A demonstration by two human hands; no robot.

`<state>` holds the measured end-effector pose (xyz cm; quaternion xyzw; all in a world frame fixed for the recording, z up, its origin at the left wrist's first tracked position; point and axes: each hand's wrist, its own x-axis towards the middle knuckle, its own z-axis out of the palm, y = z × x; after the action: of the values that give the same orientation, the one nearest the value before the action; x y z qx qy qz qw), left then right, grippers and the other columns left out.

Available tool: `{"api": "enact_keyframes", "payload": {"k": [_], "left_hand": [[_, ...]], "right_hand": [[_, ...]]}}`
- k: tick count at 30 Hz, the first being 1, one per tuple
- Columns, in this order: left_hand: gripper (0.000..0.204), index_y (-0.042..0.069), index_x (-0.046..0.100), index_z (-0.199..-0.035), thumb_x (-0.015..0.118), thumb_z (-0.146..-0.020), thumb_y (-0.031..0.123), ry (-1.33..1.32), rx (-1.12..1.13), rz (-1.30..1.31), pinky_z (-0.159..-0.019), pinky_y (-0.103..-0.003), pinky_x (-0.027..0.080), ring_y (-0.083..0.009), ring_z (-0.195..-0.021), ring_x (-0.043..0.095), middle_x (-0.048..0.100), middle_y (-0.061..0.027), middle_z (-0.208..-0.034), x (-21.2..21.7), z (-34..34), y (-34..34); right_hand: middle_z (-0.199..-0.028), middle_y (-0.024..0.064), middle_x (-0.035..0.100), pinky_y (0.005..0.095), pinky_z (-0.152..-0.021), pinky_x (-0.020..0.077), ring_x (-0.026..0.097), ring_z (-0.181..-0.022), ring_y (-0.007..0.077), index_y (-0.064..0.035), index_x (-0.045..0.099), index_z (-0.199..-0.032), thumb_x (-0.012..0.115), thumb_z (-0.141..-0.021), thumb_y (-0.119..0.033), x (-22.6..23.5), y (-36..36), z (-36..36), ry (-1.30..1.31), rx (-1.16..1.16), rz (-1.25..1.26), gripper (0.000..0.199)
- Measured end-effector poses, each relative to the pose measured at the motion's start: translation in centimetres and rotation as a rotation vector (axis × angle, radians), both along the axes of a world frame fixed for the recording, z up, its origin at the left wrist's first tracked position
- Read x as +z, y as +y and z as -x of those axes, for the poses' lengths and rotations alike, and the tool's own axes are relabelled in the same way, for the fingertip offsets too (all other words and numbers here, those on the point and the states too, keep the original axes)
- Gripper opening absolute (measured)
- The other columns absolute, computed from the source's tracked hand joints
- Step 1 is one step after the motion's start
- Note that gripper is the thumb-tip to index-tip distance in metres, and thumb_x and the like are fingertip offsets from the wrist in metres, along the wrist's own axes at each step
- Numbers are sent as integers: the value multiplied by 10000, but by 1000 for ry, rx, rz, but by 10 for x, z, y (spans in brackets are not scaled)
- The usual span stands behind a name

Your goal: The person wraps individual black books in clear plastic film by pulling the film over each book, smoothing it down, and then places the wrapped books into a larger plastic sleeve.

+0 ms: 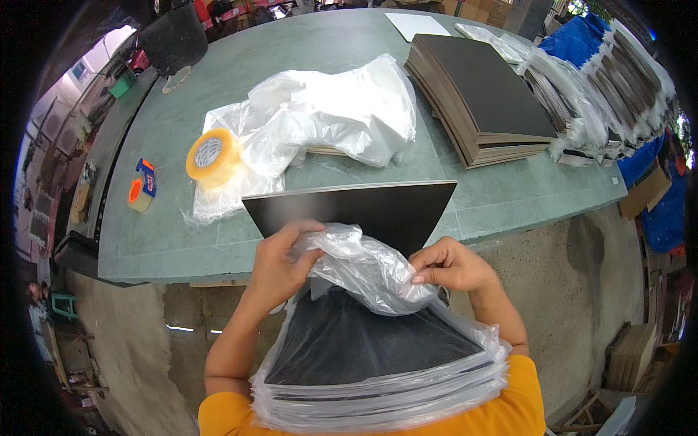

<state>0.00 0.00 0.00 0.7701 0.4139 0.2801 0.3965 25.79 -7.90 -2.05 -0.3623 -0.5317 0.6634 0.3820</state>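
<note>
A black flat board (363, 207) with a pale top edge tilts up at the near edge of the table. Its lower part is hidden behind a crumpled clear plastic bag (367, 272). My left hand (280, 263) pinches the bag's gathered film on one side, thumb and fingers closed. On the other side, my right hand (454, 269) grips the film between thumb and fingertips. Closer to my body lies a pile of black boards in clear plastic (374, 345), layered up against my orange shirt.
On the green table (174, 243) are a heap of clear plastic bags (327, 102), a yellowish tape roll (230, 171) and a small orange-and-blue tape dispenser (142, 185). A tall stack of black boards (487, 87) stands right, beside plastic-wrapped bundles (625, 87). A white sheet (416, 26) lies far back.
</note>
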Motion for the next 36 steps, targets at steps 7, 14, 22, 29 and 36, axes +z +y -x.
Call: {"api": "enact_keyframes", "payload": {"k": [7,14,22,29,36], "left_hand": [[425,36,517,-1062,677,-685,149,-63,-74,6,-689,-313,436,-272,-765,540,543,-162,-922,24,-20,-33],[391,32,543,-1087,631,-707,32,-91,-315,201,-656,-218,446,-112,-747,575,610,-110,-908,-6,-23,-19],[382,46,603,-964,450,-636,-78,-179,-140,7,-678,-254,430,-189,-708,555,603,-105,-860,-30,22,-16],[198,-29,523,-968,471,-792,45,-706,842,162,-744,-315,480,-188,-811,570,563,-129,-946,-43,164,5],[132,46,549,-844,570,-740,126,-80,-258,-116,-604,-290,457,-201,-652,574,571,-92,-708,-8,28,-25]], "right_hand": [[-625,6,574,200,-538,408,498,-580,49,4,600,-679,672,-709,-106,-17,8,18,-127,-135,25,134],[-661,-11,551,185,-535,396,487,-592,33,-5,577,-736,638,-738,-97,-20,6,26,308,-180,257,110],[-710,46,587,212,-542,419,522,-593,83,28,608,-767,614,-735,-65,-25,4,13,17,-44,92,99],[-718,56,582,224,-568,439,546,-619,109,-9,539,-798,648,-724,-109,-51,-25,-42,347,-371,265,165],[-752,21,561,210,-593,426,523,-686,80,9,520,-911,657,-724,-114,-28,-8,28,198,51,298,263]]}}
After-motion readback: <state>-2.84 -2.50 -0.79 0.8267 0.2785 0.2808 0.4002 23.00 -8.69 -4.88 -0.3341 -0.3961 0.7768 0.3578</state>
